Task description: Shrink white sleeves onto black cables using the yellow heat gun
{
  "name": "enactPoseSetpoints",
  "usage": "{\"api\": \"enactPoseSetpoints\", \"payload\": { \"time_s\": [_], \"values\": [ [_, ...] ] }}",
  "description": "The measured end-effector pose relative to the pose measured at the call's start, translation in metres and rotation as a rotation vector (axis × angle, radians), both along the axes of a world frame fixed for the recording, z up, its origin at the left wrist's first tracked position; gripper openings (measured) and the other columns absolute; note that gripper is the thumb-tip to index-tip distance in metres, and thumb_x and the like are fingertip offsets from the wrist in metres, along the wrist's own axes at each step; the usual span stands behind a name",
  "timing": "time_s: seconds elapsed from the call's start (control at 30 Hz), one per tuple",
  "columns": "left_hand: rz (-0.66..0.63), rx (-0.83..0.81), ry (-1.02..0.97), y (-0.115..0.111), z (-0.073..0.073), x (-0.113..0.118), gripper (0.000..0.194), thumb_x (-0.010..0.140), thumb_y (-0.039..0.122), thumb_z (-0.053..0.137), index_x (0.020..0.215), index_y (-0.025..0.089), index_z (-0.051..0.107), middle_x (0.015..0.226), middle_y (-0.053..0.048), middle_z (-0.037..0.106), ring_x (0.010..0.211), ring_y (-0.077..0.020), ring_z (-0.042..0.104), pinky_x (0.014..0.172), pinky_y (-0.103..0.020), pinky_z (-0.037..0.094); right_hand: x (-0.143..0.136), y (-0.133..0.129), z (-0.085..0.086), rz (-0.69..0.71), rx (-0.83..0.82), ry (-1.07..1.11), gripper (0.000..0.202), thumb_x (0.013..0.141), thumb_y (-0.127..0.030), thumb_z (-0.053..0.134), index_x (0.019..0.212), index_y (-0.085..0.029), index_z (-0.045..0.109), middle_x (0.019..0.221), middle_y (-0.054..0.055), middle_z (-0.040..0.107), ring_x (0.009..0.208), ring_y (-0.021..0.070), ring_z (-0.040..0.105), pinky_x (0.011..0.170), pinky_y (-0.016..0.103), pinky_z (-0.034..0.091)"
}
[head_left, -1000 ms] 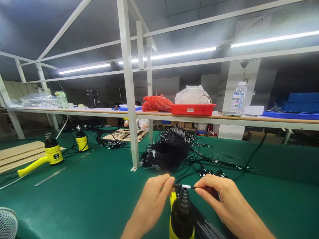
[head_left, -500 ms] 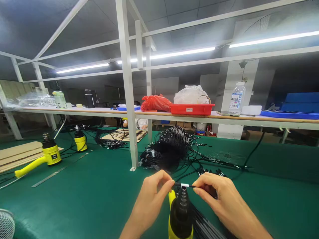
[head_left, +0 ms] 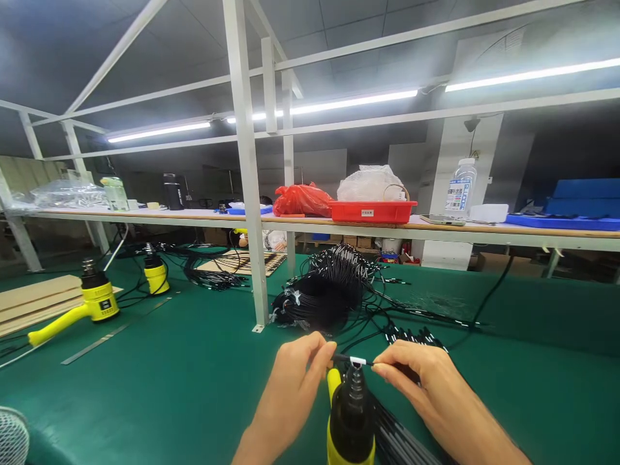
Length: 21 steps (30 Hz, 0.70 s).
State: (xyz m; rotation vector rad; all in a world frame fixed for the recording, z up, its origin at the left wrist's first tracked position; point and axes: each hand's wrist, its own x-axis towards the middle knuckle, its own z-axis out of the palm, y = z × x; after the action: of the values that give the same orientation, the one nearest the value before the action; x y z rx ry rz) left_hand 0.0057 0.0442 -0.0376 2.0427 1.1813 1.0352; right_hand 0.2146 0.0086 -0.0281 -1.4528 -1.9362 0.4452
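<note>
A thin black cable with a white sleeve (head_left: 358, 360) is stretched level between my two hands. My left hand (head_left: 296, 387) pinches its left part, and my right hand (head_left: 429, 381) pinches the part just right of the sleeve. Directly under the sleeve stands the nozzle of an upright yellow and black heat gun (head_left: 355, 413); whether they touch I cannot tell. A bundle of dark cables (head_left: 400, 433) lies beside the gun, below my right hand.
Coiled black cables (head_left: 320, 300) lie on the green table (head_left: 169, 387) behind my hands. Two more heat guns (head_left: 101, 300) stand at the left near wooden boards (head_left: 39, 300). A white post (head_left: 252, 194) supports a shelf holding a red tray (head_left: 372, 212). Another person's hand shows beyond.
The cable and its white sleeve have shifted very slightly left over the nozzle, and my left hand has moved slightly left with them. Both hands keep their pinch.
</note>
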Motion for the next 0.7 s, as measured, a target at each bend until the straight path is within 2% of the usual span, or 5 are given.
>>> {"api": "enactPoseSetpoints", "payload": {
  "time_s": [0.17, 0.3, 0.47, 0.57, 0.7],
  "values": [
    [0.047, -0.039, 0.028, 0.0005, 0.0007, 0.0004, 0.053, 0.098, 0.053, 0.041, 0.059, 0.018, 0.048, 0.057, 0.003, 0.046, 0.057, -0.0135, 0.040, 0.055, -0.027, 0.027, -0.0032, -0.0032, 0.0008, -0.002, 0.017, -0.043, 0.034, 0.098, -0.032, 0.041, 0.071, -0.022, 0.058, 0.070, -0.002, 0.062, 0.064, 0.0143, 0.052, 0.061, 0.027, 0.035],
    [0.006, -0.042, -0.042, 0.0004, 0.0035, -0.0007, 0.029, 0.093, 0.038, 0.053, 0.072, 0.019, 0.058, 0.074, 0.001, 0.059, 0.074, -0.0166, 0.052, 0.071, -0.027, 0.038, -0.0055, -0.0016, -0.0014, -0.020, 0.026, -0.029, 0.026, 0.094, -0.025, 0.047, 0.070, -0.021, 0.055, 0.069, -0.002, 0.059, 0.062, 0.0138, 0.049, 0.059, 0.027, 0.034],
    [-0.045, -0.028, -0.097, 0.0001, 0.0015, -0.0014, 0.009, 0.092, 0.028, 0.054, 0.088, 0.021, 0.058, 0.088, 0.001, 0.061, 0.088, -0.0175, 0.054, 0.080, -0.028, 0.039, -0.0069, 0.0014, -0.0057, -0.053, 0.040, 0.019, 0.021, 0.089, -0.023, 0.051, 0.068, -0.021, 0.051, 0.067, -0.003, 0.056, 0.062, 0.0140, 0.048, 0.058, 0.027, 0.032],
    [-0.046, -0.020, -0.079, -0.0005, -0.0002, -0.0008, 0.014, 0.095, 0.032, 0.050, 0.087, 0.022, 0.056, 0.088, 0.002, 0.059, 0.086, -0.0173, 0.052, 0.078, -0.028, 0.038, -0.0067, 0.0009, -0.0065, -0.047, 0.016, 0.033, 0.023, 0.091, -0.026, 0.049, 0.069, -0.021, 0.053, 0.068, -0.002, 0.058, 0.063, 0.0143, 0.048, 0.059, 0.027, 0.033],
    [0.020, 0.021, 0.018, 0.0022, -0.0039, -0.0007, 0.038, 0.100, 0.045, 0.038, 0.072, 0.020, 0.044, 0.072, 0.002, 0.049, 0.071, -0.0168, 0.044, 0.066, -0.028, 0.032, -0.0063, -0.0003, -0.0080, 0.001, -0.001, -0.009, 0.032, 0.096, -0.034, 0.040, 0.070, -0.021, 0.054, 0.069, -0.002, 0.059, 0.063, 0.0143, 0.047, 0.060, 0.027, 0.033]
  ]
}}
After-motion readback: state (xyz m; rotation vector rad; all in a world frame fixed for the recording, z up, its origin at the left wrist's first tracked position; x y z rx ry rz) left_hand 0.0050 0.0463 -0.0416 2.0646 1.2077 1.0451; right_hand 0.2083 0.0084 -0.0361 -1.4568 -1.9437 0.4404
